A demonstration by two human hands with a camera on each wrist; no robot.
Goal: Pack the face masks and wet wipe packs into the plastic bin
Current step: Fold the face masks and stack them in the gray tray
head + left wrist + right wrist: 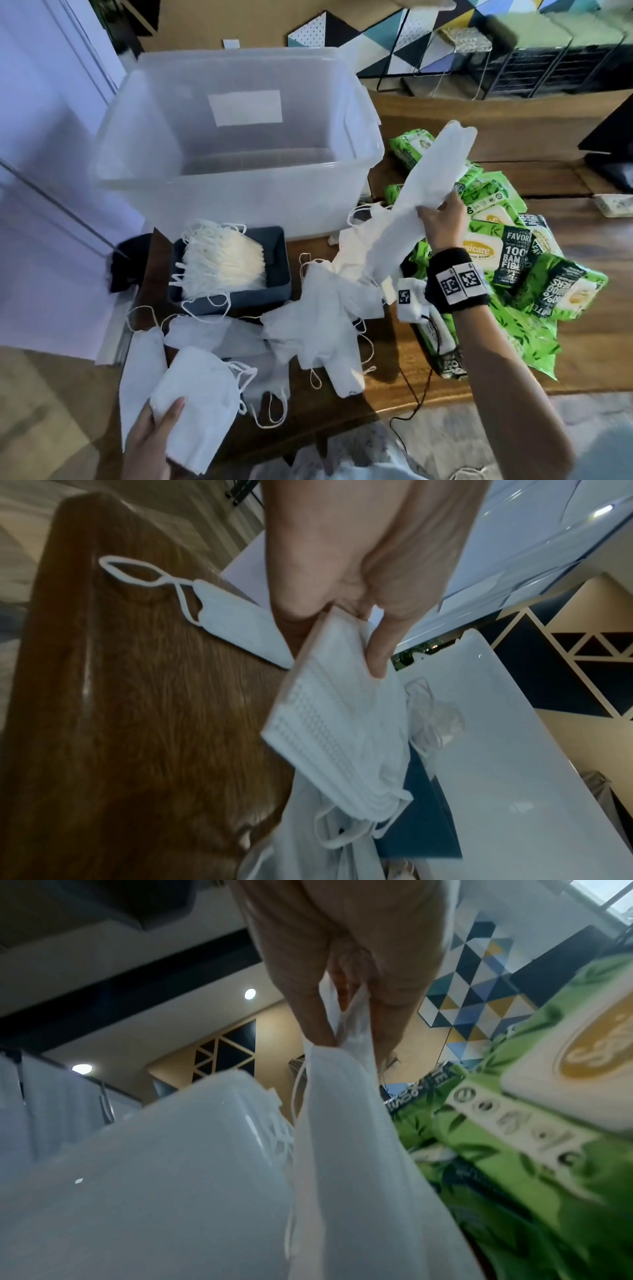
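A clear plastic bin (pixel 239 178) stands at the back of the wooden table (pixel 582 342). Loose white face masks (pixel 318 318) lie in front of it, and a dark tray (pixel 281 260) holds a stack of masks. My left hand (pixel 154 435) grips a small stack of masks (pixel 198 401) near the front edge; its thumb and fingers (pixel 380 653) clamp that stack (pixel 335 737). My right hand (pixel 442 219) holds up a white mask (pixel 424 192) beside the bin's right wall, pinched between thumb and fingers (pixel 315 1020). Green wet wipe packs (pixel 507 253) are piled on the right.
A single mask (pixel 236 626) lies flat on the table's left part. A black cable (pixel 414 397) runs over the front edge. Black wire racks (pixel 513 68) and a patterned wall stand behind the table.
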